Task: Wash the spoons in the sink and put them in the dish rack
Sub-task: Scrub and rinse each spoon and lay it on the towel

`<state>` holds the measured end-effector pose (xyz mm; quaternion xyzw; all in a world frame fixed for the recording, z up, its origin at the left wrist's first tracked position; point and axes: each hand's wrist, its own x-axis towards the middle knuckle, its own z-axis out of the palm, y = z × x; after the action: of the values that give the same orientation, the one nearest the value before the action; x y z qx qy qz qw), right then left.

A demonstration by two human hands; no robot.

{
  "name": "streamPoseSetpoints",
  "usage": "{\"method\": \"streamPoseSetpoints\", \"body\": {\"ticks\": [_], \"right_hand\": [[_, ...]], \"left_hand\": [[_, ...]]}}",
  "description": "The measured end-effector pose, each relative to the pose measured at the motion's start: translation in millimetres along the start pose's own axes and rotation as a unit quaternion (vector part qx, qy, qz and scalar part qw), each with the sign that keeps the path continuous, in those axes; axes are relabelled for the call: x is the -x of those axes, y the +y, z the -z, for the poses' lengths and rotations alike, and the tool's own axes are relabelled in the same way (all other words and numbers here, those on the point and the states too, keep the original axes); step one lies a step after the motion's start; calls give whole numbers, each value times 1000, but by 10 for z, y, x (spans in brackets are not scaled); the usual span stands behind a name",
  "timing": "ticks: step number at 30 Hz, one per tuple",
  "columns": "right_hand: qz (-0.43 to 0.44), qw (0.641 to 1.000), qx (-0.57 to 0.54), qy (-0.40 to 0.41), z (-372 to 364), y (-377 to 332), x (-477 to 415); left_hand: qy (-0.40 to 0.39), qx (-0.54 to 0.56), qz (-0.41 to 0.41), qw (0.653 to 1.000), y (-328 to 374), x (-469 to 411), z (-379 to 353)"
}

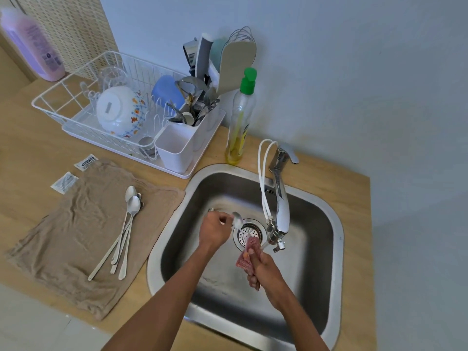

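Hiding spoon handle: sponge.

Soft, even, cool daylight, no hard shadows; mild glare on the sink rim and faucet; wide-angle bending at the edges; the pink bottle top left is blurred.

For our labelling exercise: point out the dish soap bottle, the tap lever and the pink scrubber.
dish soap bottle (240,122), head view, clear body.
tap lever (288,152), head view, top of handle.
pink scrubber (250,252), head view, mesh above the right hand's fingers.
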<state>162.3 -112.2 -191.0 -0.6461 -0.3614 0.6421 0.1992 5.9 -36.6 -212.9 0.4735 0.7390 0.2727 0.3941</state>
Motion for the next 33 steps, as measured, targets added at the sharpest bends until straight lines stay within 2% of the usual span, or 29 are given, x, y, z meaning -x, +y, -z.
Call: {"method": "streamPoseSetpoints", "body": {"ticks": [2,6,8,14,17,20,22,24,27,30,33], "right_hand": [[-2,1000,2,12,49,47,11],[-11,997,-32,67,43,-6,-82],[-13,996,-38,79,28,-45,-109],[-32,997,-40,65,120,-36,-36],[-42,996,-34,69,132,-17,-36],[-66,991,-47,107,141,-67,-91],[-79,986,-77,128,147,-73,-127],[-75,984,-98,131,129,-61,-158],[-57,984,-108,131,43,-99,-167],[-33,984,-102,143,71,-132,-158],[-37,971,-97,216,267,-37,-93]], "left_hand": [[6,15,-10,1000,21,-30,-40],[-63,96,16,993,90,130,-268],[-70,124,34,989,128,198,-353],[4,204,93,974,242,85,-442],[58,272,120,953,254,44,-427],[116,344,143,921,275,-4,-203],[123,329,134,927,204,-55,-19],[82,287,130,946,108,-64,49],[-23,233,156,960,7,80,-92],[-147,220,199,944,16,304,-301],[-230,255,208,916,79,441,-486]]}}
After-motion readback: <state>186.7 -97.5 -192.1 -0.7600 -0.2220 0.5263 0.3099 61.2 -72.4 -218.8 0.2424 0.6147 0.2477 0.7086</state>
